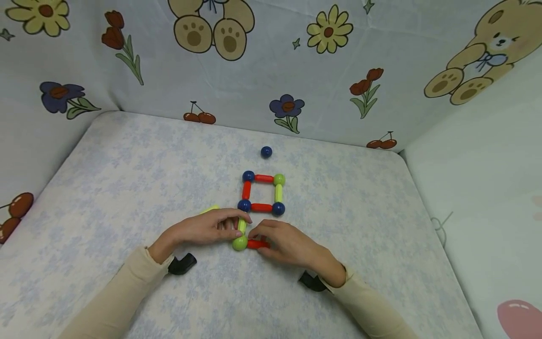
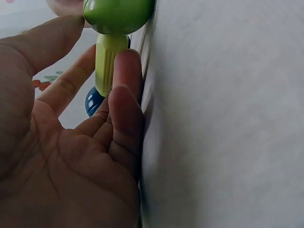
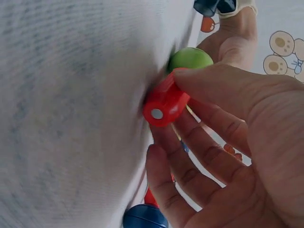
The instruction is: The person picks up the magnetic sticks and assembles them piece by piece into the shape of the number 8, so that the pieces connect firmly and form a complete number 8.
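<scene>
My left hand (image 1: 211,227) curls its thumb and fingers around a yellow-green magnetic rod (image 2: 105,64), with the thumb tip right at the green ball (image 2: 118,14) on the rod's near end. A red magnetic rod (image 3: 166,99) extends from that ball toward the right. My right hand (image 1: 292,242) pinches this red rod; its free end shows a silver disc in the right wrist view. Beyond both hands lies a square of rods, with blue balls (image 1: 278,208) at three corners and a green ball (image 1: 279,179) at the fourth. The held yellow-green rod leads up to the square's near-left blue ball (image 1: 244,205).
A loose blue ball (image 1: 266,151) sits behind the square. Another yellow-green piece (image 1: 210,208) peeks out past the left hand, mostly hidden. The pale patterned table (image 1: 360,212) meets printed cloth walls at the back and sides.
</scene>
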Available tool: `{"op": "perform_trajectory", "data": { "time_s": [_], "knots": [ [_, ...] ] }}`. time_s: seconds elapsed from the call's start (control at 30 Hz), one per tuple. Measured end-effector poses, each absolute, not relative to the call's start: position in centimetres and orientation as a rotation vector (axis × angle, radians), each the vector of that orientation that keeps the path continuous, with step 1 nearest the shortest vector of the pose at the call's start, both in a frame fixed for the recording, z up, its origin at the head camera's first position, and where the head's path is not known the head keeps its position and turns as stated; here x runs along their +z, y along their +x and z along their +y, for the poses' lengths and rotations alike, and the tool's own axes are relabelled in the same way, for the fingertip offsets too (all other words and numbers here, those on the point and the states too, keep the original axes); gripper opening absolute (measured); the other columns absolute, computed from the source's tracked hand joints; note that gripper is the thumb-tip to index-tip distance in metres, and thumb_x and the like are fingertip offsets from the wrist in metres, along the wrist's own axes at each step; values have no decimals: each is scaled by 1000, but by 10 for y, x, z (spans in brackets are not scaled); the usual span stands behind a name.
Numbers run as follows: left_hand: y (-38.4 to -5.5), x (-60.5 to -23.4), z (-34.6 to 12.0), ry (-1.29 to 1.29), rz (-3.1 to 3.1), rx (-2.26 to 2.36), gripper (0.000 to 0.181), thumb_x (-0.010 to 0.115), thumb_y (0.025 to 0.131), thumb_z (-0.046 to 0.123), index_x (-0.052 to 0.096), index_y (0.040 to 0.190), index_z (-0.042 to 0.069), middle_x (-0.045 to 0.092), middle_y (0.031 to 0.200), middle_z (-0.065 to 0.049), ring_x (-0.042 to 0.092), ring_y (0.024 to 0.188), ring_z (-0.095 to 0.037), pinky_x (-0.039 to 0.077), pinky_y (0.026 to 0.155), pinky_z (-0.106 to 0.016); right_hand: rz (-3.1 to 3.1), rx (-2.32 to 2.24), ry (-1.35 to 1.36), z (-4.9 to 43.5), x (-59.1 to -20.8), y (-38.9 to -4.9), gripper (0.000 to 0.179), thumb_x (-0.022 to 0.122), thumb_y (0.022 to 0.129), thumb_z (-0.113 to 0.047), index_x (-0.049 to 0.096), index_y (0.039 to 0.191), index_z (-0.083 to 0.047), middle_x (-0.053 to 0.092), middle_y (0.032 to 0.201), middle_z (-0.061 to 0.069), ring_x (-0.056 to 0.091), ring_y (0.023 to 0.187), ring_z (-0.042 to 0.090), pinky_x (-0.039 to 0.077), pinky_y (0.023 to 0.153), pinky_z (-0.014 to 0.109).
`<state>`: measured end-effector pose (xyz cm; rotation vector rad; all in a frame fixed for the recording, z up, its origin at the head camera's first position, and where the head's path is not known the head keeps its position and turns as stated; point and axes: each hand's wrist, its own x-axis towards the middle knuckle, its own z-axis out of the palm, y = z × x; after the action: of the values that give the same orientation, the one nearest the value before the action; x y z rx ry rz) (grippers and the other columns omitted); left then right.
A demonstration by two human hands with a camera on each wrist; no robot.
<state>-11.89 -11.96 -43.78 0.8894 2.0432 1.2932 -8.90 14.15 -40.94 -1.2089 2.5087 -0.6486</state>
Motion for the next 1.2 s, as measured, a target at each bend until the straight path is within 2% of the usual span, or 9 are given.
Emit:
{"op": "perform_trajectory", "data": {
  "time_s": [0.1,0.33,0.6,0.8,1.03,1.2],
  "knots": [
    [-118,-437,-119,886,2048,1280,35,63,101,26,59,132,12,58,95,-2,53,80,-15,44,71,-25,2525,-601,-1196,142,-411,-89,30,74,91,-16,67,121,-14,67,112,-2,59,93,9,52,83,25],
    [-109,-431,-116,958,2099,1158,28,66,98,36,66,122,23,57,82,6,48,66,-8,41,62,-21,2551,-560,-1176,142,-412,-88,33,74,92,-19,67,124,-15,69,115,-3,61,96,9,52,84,27],
    [-104,-424,-114,949,2110,1075,31,66,97,38,66,123,21,55,76,8,50,65,-7,40,60,-22,2561,-559,-1144,142,-407,-85,34,74,92,-19,66,125,-17,68,115,-4,60,96,9,51,85,27],
    [-105,-425,-114,965,2089,1060,27,64,99,36,67,122,23,54,73,9,49,62,-5,40,60,-21,2523,-638,-1149,145,-403,-87,33,74,92,-20,66,124,-17,68,113,-6,61,96,8,52,86,26],
    [-106,-426,-114,965,2049,1065,24,63,100,35,66,121,24,52,73,8,47,61,-4,40,60,-21,2517,-823,-1166,158,-392,-111,30,71,95,-19,66,122,-7,71,113,3,65,95,13,55,85,35],
    [-108,-425,-114,965,2034,1069,23,63,100,34,65,120,23,52,74,8,47,61,-5,40,62,-21,2604,-882,-1087,168,-386,-139,27,71,95,-17,68,119,-5,72,108,5,65,90,12,56,83,39]
  ]
}}
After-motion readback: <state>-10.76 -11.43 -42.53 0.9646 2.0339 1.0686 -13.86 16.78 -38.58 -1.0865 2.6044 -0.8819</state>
